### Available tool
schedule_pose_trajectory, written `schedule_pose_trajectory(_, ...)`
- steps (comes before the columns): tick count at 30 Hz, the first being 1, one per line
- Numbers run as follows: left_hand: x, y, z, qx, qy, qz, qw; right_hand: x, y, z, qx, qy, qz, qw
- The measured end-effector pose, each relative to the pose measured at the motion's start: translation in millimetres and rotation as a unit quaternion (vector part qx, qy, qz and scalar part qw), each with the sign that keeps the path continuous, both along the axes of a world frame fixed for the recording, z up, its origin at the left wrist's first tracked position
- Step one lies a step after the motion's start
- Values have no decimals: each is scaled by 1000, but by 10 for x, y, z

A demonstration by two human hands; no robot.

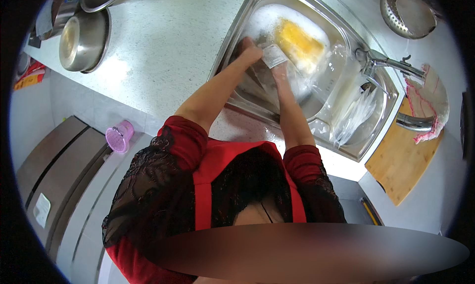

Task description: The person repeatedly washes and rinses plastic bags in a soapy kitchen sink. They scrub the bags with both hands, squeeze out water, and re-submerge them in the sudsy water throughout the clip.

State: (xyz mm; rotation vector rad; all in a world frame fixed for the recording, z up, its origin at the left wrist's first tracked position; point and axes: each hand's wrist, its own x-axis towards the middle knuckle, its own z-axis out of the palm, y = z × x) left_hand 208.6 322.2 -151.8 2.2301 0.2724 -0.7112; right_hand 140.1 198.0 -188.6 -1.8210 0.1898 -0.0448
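Both my hands are in the left basin of a stainless steel double sink (226,57), over foamy water. My left hand (251,50) grips the edge of a clear plastic bag (259,79) beside its white printed label (274,56). My right hand (280,71) is at the same bag, just below the label; its fingers are hidden by the label and plastic. Past the hands, a yellow block-like object (300,40), perhaps a sponge, lies among white suds (259,18). More wet clear plastic bags (352,113) are draped over the divider and into the right basin.
The chrome faucet (397,64) rises at the sink's right. Beyond it are a wooden cutting board (404,157), a hanging cloth (426,98) and a perforated metal strainer (399,14). Metal bowls (83,42) stand on the left counter (159,53); a pink basket (119,136) sits below.
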Motion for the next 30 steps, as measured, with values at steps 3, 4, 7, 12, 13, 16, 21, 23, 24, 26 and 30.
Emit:
schedule_pose_trajectory(3, 335, -20, 120, -41, 111, -19, 993, -97, -53, -172, -276, -126, 50, 952)
schedule_pose_trajectory(4, 435, -34, 183, -96, 200, -19, 975, -93, 0, -134, -122, -73, 31, 989)
schedule_pose_trajectory(7, 277, -80, 478, -222, 189, 23, 956, -50, 204, 232, 200, 77, -32, 976)
schedule_pose_trajectory(12, 363, -83, 187, -474, 333, 241, 779, 111, 503, 971, 145, 74, -90, 983)
schedule_pose_trajectory(13, 277, -128, 67, -492, 350, 216, 767, 120, 509, 1020, 122, 82, -125, 981)
schedule_pose_trajectory(16, -72, -244, 69, -556, 392, 205, 703, 251, 352, 715, -501, 169, 50, 847)
schedule_pose_trajectory(21, -253, -288, 218, -506, 399, 200, 739, 342, 339, 858, -540, 260, 29, 800)
schedule_pose_trajectory(23, -260, -295, 263, -532, 402, 218, 712, 311, 415, 946, -392, 211, -69, 893)
schedule_pose_trajectory(24, -229, -267, 118, -535, 378, 234, 718, 323, 541, 1229, -321, 184, -77, 926)
schedule_pose_trajectory(26, -224, -187, -165, -564, 343, 266, 703, 258, 758, 1914, -190, 149, -76, 967)
schedule_pose_trajectory(30, -311, -212, -169, -633, 335, 251, 651, -154, 736, 1244, -309, 60, -82, 946)
